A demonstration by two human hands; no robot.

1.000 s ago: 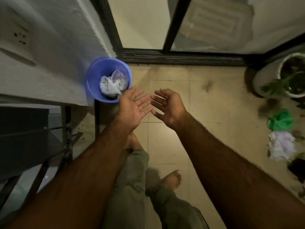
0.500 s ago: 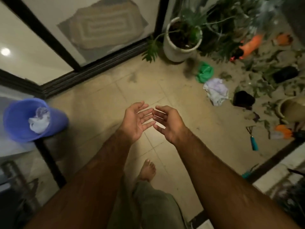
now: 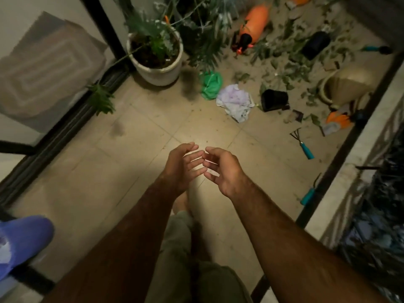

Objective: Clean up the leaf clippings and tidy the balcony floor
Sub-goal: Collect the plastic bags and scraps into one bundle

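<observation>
Both our hands are empty: left hand (image 3: 181, 167) & right hand (image 3: 223, 171) are out in front of us, fingers loosely spread, palms turned toward each other, gripping nothing. The leaf clippings (image 3: 284, 68) lie on the floor (image 3: 142, 171) ahead & to the right, well apart from both hands, thickest past the tipped black pot (image 3: 274, 99). A crumpled white rag (image 3: 235, 101) & green bag (image 3: 211, 84) sit nearer, between us & that mess. Right hand is on the clippings' side, so prob. it leads the reach; we judge a step fwd comes first. The blue bucket (image 3: 24, 239) is low-left, opp. direction.
</observation>
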